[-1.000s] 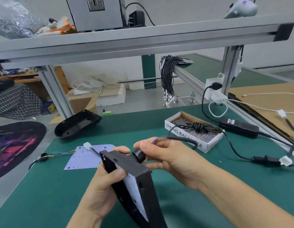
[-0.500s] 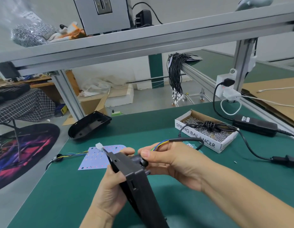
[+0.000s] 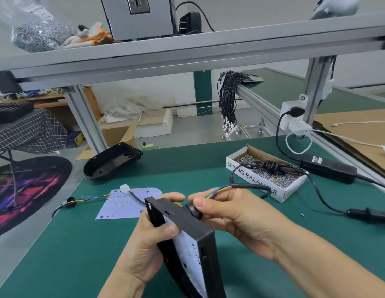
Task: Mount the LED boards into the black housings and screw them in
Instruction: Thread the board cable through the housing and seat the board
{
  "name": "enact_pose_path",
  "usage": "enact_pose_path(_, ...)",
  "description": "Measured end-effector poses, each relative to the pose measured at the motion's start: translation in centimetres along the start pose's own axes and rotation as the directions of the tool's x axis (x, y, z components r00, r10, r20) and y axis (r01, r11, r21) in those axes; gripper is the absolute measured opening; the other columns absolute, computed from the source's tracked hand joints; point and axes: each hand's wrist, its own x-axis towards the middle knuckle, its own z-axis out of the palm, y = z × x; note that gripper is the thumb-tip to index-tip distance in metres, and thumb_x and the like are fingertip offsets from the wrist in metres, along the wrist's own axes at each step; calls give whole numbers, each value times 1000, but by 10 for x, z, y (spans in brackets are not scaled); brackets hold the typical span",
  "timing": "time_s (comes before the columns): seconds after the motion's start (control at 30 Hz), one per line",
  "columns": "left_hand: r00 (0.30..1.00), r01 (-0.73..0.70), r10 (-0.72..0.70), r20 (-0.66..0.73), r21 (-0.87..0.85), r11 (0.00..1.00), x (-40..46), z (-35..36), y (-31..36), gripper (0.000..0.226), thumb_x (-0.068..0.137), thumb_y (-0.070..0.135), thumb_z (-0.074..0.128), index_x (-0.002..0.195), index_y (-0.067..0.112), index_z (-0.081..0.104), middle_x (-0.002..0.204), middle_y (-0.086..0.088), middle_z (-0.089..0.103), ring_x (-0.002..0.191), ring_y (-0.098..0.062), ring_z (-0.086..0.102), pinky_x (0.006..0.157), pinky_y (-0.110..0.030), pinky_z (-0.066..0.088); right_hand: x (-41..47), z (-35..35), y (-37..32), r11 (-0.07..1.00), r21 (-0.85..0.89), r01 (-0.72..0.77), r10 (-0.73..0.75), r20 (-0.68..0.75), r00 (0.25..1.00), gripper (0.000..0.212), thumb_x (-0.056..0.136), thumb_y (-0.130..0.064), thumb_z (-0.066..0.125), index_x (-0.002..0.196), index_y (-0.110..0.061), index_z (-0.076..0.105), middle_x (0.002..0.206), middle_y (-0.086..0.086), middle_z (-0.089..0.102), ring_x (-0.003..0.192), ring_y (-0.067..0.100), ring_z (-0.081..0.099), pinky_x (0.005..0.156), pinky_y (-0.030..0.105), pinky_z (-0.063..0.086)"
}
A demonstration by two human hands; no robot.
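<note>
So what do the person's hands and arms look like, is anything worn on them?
Both hands, the left hand and the right hand, are bare: no gloves, rings or watch in view. The forearms are bare too, with no sleeves showing up to the frame's edge.

My green-topped desk [image 3: 79, 244]; aluminium frame shelf [image 3: 187, 54] overhead on grey uprights. Beyond the desk's far edge: grey floor [image 3: 187, 130], white wall [image 3: 144, 91], green pillar [image 3: 202, 91], wooden bench [image 3: 58, 102], checked cloth [image 3: 30, 132], dark patterned rug [image 3: 25, 188].

Board-filled black housing [image 3: 188, 229] held tilted; spare LED board [image 3: 122, 205] flat behind
</note>
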Motion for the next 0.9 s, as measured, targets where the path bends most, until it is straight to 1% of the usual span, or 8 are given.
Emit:
enact_pose_path(0.17,1000,21,-22,-5,-14,1000,-1,4,-1,60,33,27,96,88,21,73,84,-10,70,78,-25,68,74,-43,56,-1,-4,-1,994,-110,-9,10,10,1000,19,65,-24,72,80,-14,79,87,1,75,81,7,70,70,17,54)
enact_pose_path(0.33,994,51,-56,89,61,997,-1,8,9,61,36,24,96,92,18,72,83,-10,70,72,-23,68,67,-37,58,-3,-9,-5,997,-58,-55,61,116,991,16,72,-19,70,83,-13,79,86,0,75,82,9,70,72,19,53)
enact_pose_path(0.43,990,41,-58,126,131,991,0,14,14,65,39,27,96,97,13,71,86,-12,70,74,-24,67,67,-31,55,-5,-12,-7,996,-48,-75,80,125,989,15,72,-16,68,82,-13,79,83,-1,75,78,8,70,69,18,53)
enact_pose_path(0.57,999,-40,36,29,153,987,-1,21,14,62,34,30,96,89,16,72,82,-10,70,74,-22,66,66,-27,54,-4,-10,-2,1000,-3,-25,25,82,996,15,72,-19,68,82,-17,79,82,-2,75,74,5,70,64,15,52)
enact_pose_path(0.67,996,-87,90,-19,125,988,-4,25,13,59,32,31,97,84,20,72,82,-9,71,74,-22,67,67,-27,55,-3,-6,5,999,46,-4,1,64,998,18,71,-24,69,85,-18,79,84,0,75,76,6,69,67,15,52)
enact_pose_path(0.73,996,-82,86,-19,140,987,-5,25,14,59,32,32,96,84,19,72,83,-9,71,76,-22,66,68,-27,54,-3,-6,5,998,58,-23,18,88,996,19,73,-23,67,87,-17,79,86,0,75,77,6,69,68,15,51)
enact_pose_path(0.83,998,-65,67,-3,225,972,-4,24,19,60,34,34,96,86,18,71,84,-8,68,79,-22,64,72,-27,54,-2,-11,0,995,49,-90,83,128,988,18,74,-21,66,86,-18,79,85,-2,74,76,5,68,69,15,51)
enact_pose_path(0.9,997,-72,68,28,232,970,-2,25,22,54,39,29,95,86,19,70,84,-7,69,79,-21,66,72,-27,54,-1,-14,-5,994,51,-100,91,163,982,19,76,-18,65,89,-15,78,87,1,74,78,7,69,72,16,52)
